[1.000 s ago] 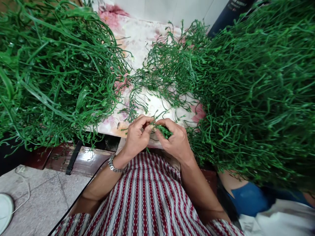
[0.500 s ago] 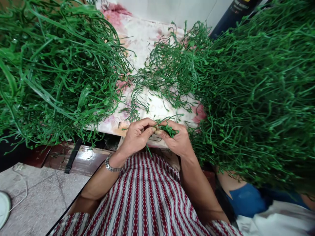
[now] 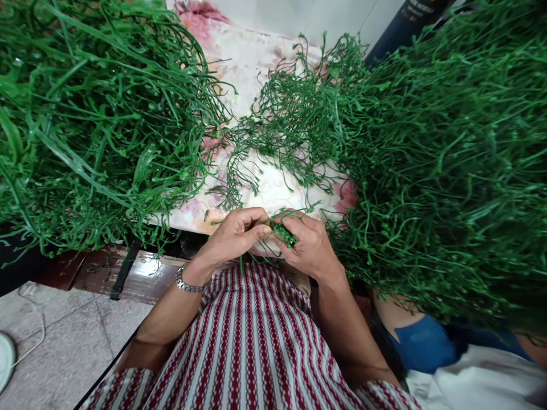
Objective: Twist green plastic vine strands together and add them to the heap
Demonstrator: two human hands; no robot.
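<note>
Flowered cloth (image 3: 273, 191) shows between two heaps of greens (image 3: 448, 171); at its near edge, the left hand (image 3: 235, 233) pinches a stem (image 3: 241, 265) beside the small bunch (image 3: 284, 235) gripped in the right hand (image 3: 308, 242). Light pinching would likely prevent bruising.

Dark printed object (image 3: 405, 27) near pale wall (image 3: 294, 18); white cord (image 3: 43, 327) on speckled floor (image 3: 79, 322); 1 black strap (image 3: 125, 271).

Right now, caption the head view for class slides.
Right hand holds a green bundle while left hand pinches a stem.
</note>
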